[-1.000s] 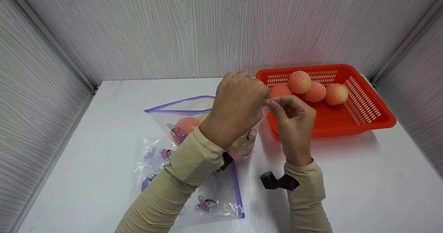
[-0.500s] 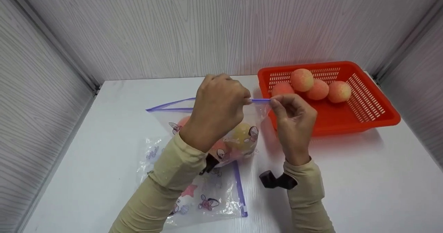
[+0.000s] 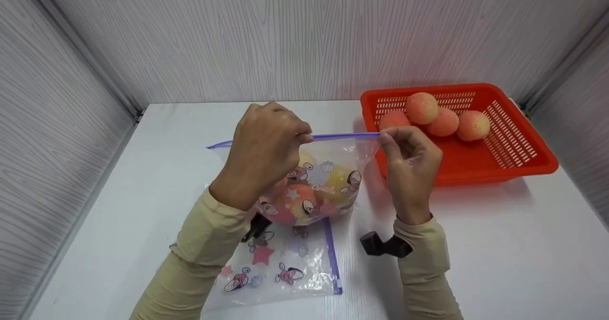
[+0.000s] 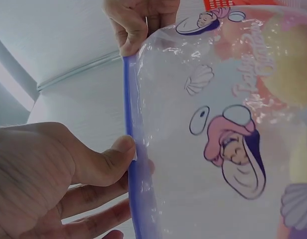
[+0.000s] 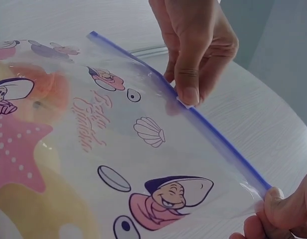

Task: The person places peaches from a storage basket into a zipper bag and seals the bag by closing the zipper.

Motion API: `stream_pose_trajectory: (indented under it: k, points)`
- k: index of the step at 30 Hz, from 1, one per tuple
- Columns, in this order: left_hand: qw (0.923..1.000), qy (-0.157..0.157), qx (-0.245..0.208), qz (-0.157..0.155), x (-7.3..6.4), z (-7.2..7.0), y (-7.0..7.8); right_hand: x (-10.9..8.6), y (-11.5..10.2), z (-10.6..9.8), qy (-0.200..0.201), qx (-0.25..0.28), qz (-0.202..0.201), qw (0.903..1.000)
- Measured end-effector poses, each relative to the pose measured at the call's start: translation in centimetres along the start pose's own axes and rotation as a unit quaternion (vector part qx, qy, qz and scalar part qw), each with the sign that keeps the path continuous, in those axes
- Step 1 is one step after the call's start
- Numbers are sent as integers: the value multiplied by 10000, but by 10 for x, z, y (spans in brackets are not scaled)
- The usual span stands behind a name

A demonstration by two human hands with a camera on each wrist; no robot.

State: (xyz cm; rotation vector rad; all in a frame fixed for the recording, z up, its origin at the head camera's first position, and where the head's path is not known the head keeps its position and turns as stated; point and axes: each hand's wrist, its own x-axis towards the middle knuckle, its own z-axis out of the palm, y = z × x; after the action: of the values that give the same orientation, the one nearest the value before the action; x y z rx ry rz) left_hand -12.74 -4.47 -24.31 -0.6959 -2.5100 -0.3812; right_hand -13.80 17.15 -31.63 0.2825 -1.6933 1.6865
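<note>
A clear zip bag [image 3: 328,149] with cartoon prints and a purple zip strip [image 5: 228,147] holds several peach-like fruits and a yellow one [image 3: 338,182]. My left hand [image 3: 266,151] pinches the small white slider [image 5: 186,103] between thumb and fingers, partway along the strip. At the strip's right end, my right hand [image 3: 413,168] pinches the corner of the bag. Between the two hands the strip runs straight and looks pressed together. Its left end [image 3: 216,145] sticks out beyond my left hand, which hides part of the bag in the head view.
A second printed zip bag [image 3: 285,286], flat, lies in front, partly under the filled one. To the right stands a red basket [image 3: 476,175] with several peach-like fruits [image 3: 422,108]. Wood-grain panels [image 3: 304,39] enclose the white table [image 3: 499,253] at the back and sides.
My left hand has slid leftward along the strip with the slider, away from my right hand. The strip behind it now lies together. The right hand has kept its hold on the corner.
</note>
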Motion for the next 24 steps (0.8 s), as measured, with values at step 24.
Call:
stream_pose_trajectory:
  k: [24]
  points:
    - [9927,248,-142,-1170,-65,-30,-72,1,2,2,128,-30,116,9998]
